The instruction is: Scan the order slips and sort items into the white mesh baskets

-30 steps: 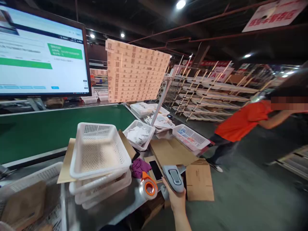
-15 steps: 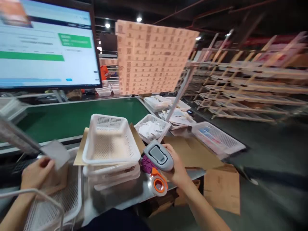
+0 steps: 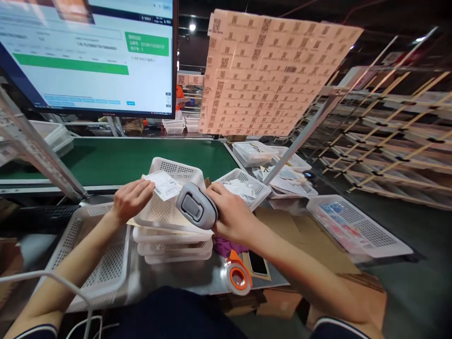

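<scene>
My left hand [image 3: 133,200] pinches the edge of a white paper slip [image 3: 164,184] printed with small text and what looks like a barcode. The slip is above a stack of white perforated plastic baskets [image 3: 176,165]. Wrapped in my right hand [image 3: 229,212] is a grey handheld barcode scanner [image 3: 197,205], its head close to the slip's right edge. Below the scanner lie a purple cloth-like bundle [image 3: 226,246] and an orange tape dispenser [image 3: 238,277] with a roll of clear tape. My fingers partly hide the scanner's handle.
A monitor [image 3: 88,89] stands at upper left, beside a hanging sheet of codes [image 3: 261,75]. Behind the baskets runs a green conveyor belt [image 3: 141,153]. A basket of papers [image 3: 261,186], flat cardboard [image 3: 300,235], a phone [image 3: 257,262] and a low left basket [image 3: 109,263] surround the work area.
My left hand has risen from the low left basket and moved right, bringing the paper slip over the stacked baskets. The scanner has come up and left to meet it.
</scene>
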Demonstrator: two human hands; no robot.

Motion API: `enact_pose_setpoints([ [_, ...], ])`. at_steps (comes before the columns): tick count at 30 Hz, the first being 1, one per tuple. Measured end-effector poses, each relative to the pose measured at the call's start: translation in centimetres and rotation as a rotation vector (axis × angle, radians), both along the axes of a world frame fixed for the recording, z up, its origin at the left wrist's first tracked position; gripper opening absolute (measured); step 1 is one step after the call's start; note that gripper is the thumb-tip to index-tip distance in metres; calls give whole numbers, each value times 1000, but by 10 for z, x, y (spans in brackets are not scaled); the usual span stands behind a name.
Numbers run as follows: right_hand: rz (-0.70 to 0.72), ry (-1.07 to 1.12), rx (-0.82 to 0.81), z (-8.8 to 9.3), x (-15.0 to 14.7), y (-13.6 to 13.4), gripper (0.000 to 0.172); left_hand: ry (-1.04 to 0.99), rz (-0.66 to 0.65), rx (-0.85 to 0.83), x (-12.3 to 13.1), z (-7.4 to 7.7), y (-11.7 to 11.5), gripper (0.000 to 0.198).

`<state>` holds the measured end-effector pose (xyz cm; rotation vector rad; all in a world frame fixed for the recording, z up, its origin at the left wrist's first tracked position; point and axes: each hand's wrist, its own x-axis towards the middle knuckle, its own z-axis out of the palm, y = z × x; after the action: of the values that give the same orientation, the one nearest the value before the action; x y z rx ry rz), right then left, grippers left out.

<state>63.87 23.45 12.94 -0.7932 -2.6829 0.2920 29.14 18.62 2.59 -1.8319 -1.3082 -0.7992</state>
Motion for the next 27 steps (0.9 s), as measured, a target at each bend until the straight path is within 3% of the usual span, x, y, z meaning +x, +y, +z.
enact_pose_setpoints([
  [3, 23, 11, -5, 8, 1, 11, 37, 315, -25, 65, -7, 0, 5, 23],
  [7, -9, -9, -157, 20, -19, 36, 28, 461, -100, 35, -10, 10, 13, 25],
  [12, -5, -36, -405, 24, -39, 67, 29, 417, -152, -54, -3, 13, 24, 26],
  [17, 93, -52, -585, 3, -24, 76, 22, 355, -53, -226, 6, 2, 24, 25],
  [20, 81, -26, -686, -13, -4, 76, 30, 148, 111, -374, -15, -5, 15, 29],
  [23, 20, 48, -711, -24, 27, 77, 37, -364, 373, -456, -75, -23, -5, 53],
  [25, 3, 110, -656, -28, 49, 78, 39, -667, 585, -415, -122, -51, -26, 70],
  [27, 9, 144, -573, -29, 65, 79, 37, -829, 753, -379, -156, -94, -51, 94],
])
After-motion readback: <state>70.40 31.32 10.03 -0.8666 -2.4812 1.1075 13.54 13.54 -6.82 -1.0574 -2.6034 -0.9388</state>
